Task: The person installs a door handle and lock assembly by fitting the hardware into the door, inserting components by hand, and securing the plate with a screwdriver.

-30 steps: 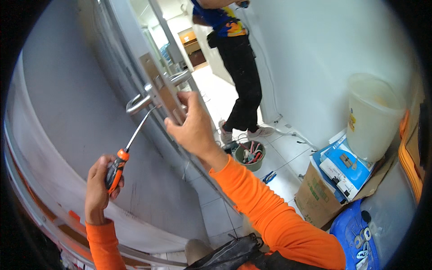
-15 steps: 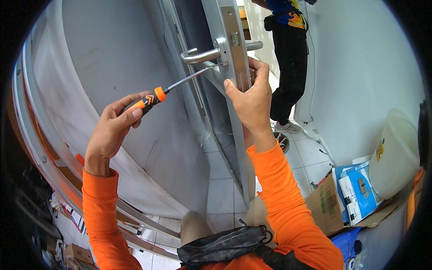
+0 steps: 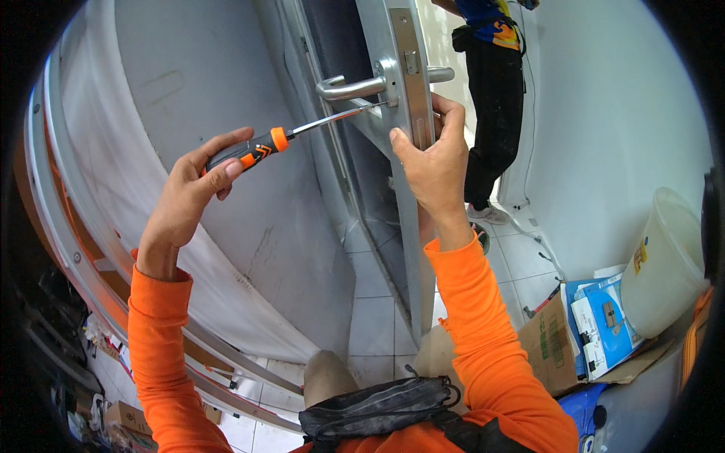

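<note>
My left hand (image 3: 198,181) grips an orange-and-black screwdriver (image 3: 257,147), its shaft angled up to the metal door fitting (image 3: 389,94) just below a steel lever handle (image 3: 350,89); exactly where the tip sits is too small to tell. My right hand (image 3: 436,166) holds the narrow edge of the aluminium door (image 3: 368,26) beside the lock faceplate (image 3: 414,79), thumb on the near side and fingers wrapped behind. Another lever handle (image 3: 442,74) sticks out on the door's far side.
Beyond the door a person in black trousers (image 3: 489,113) stands by the white wall (image 3: 596,113). At right are a cardboard box (image 3: 545,351), blue-and-white packages (image 3: 604,328) and a pale plastic bin (image 3: 661,264). Curved metal rails (image 3: 68,226) run along the left, with clutter below.
The view has swung, putting the door upright. My left hand has raised the screwdriver from steep to a flatter angle toward the fitting. My right hand stays on the door edge.
</note>
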